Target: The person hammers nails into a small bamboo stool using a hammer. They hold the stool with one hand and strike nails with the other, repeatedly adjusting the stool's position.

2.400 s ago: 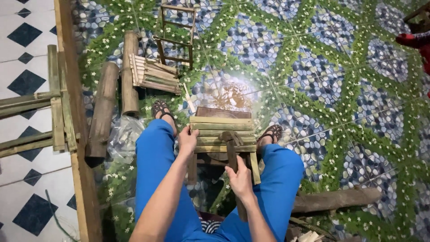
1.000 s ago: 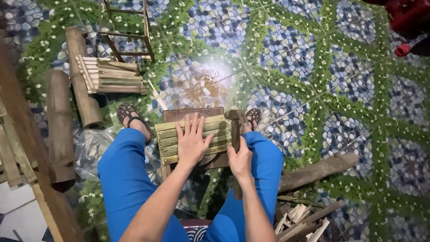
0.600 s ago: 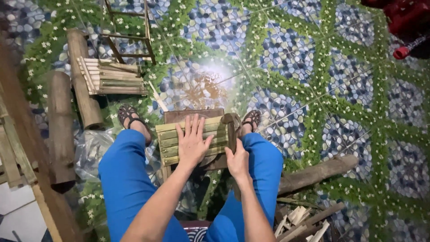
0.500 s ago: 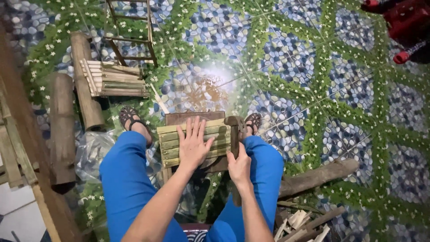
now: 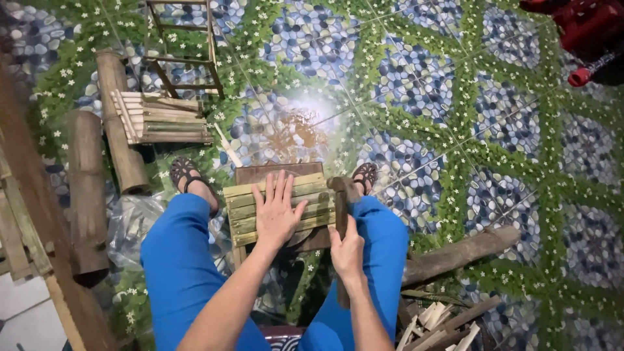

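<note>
A small rack of bamboo slats (image 5: 244,201) rests on a brown wooden block (image 5: 260,173) between my knees. My left hand (image 5: 277,211) lies flat on the slats with its fingers spread, pressing them down. My right hand (image 5: 348,248) grips the handle of a wooden mallet (image 5: 342,195), whose head sits against the right end of the slats. My legs in blue trousers and sandalled feet flank the block.
Thick bamboo poles (image 5: 118,123) and a bundle of cut slats (image 5: 156,117) lie at the left, with a small bamboo frame (image 5: 185,45) beyond. A log (image 5: 465,253) and wood offcuts (image 5: 435,322) lie at the right. A red object (image 5: 585,29) sits top right.
My left hand moved from the rack's left edge onto the top of the slats. The right hand brought the mallet against the slats' right end. The view shifted slightly.
</note>
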